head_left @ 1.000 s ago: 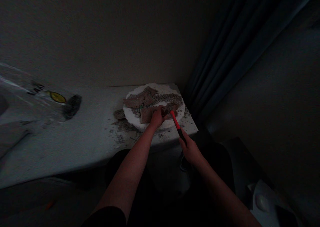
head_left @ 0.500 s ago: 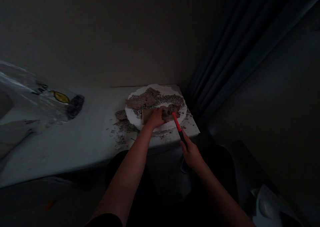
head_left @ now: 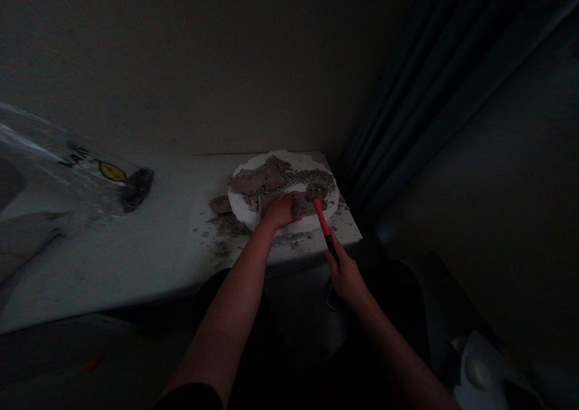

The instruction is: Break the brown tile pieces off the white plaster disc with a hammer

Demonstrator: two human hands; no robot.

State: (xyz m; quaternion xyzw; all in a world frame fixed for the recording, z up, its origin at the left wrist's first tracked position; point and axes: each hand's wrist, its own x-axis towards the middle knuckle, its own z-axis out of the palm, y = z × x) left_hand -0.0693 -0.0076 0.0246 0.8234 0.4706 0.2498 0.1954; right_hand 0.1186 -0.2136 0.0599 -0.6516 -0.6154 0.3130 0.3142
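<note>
My right hand (head_left: 346,271) is closed round the black grip of a hammer (head_left: 321,218) with a red shaft. The hammer's dirt-coated head rests on or just over the right end of a greyish-brown, brick-like block (head_left: 299,204). My left hand (head_left: 281,210) lies over the middle of that block with its fingers wrapped on it, holding it down. Under the block is a white round slab (head_left: 239,210) with a ragged edge. Behind the block, a larger rough brown chunk (head_left: 260,178) and crumbled grit (head_left: 310,178) lie on the slab.
The slab stands at the right end of a pale bench (head_left: 172,247) against a wall. Another brown piece (head_left: 221,204) and scattered crumbs lie left of it. A clear plastic bag (head_left: 90,175) with a yellow mark is farther left. Dark curtains (head_left: 407,96) hang at the right.
The hammer head has shifted slightly right and up along the block's end. My left hand still holds the block in nearly the same place.
</note>
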